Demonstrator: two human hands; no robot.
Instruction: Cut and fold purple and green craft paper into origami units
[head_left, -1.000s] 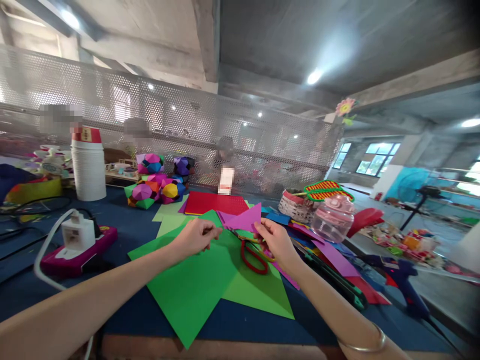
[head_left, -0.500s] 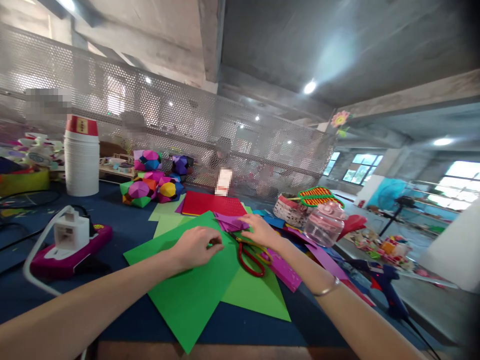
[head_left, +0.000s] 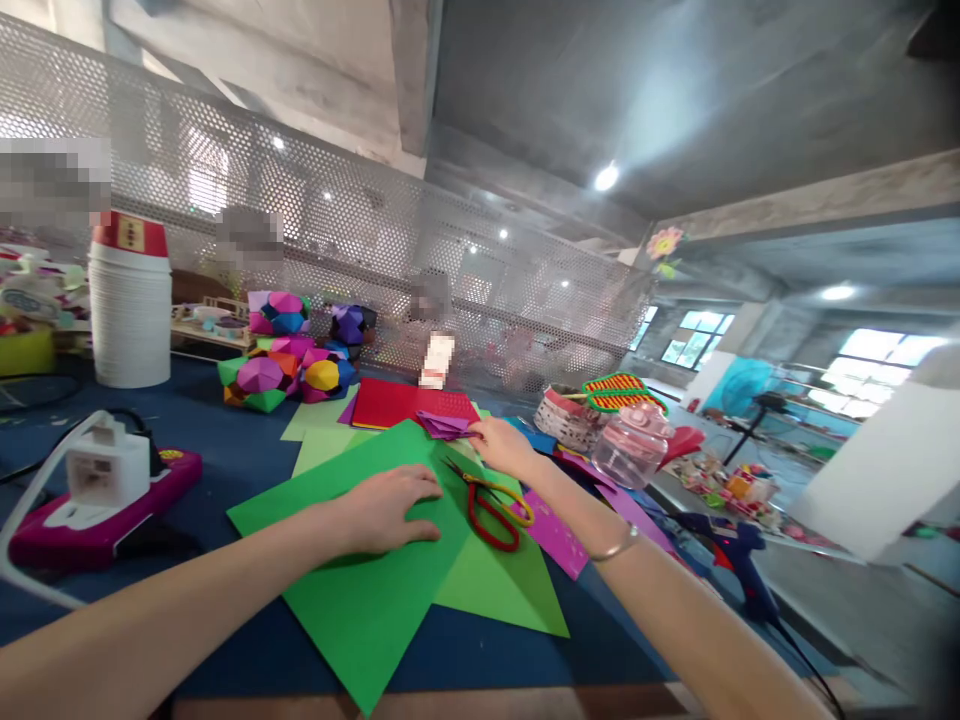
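My left hand (head_left: 390,508) lies on a dark green paper sheet (head_left: 352,600), its fingers apart and nothing held. Folded purple paper pieces (head_left: 442,426) rest by the front edge of a red sheet (head_left: 409,402). The fingers of my right hand (head_left: 496,443) are pinched at the right end of these purple pieces. Scissors (head_left: 495,510) with red and yellow handles lie on the green papers, just below my right hand. Light green paper (head_left: 510,590) shows under the dark green sheet.
Left are a purple power strip (head_left: 169,488) and a stack of white cups (head_left: 133,320). Folded paper balls (head_left: 262,375) sit behind the sheets. Right are a basket (head_left: 570,415), a clear jar (head_left: 631,448) and a glue gun (head_left: 739,560) with its cord.
My left hand has opened and flattened onto the green sheet. My right hand has closed at the purple pieces, and the scissors are more uncovered. The whole view has shifted slightly.
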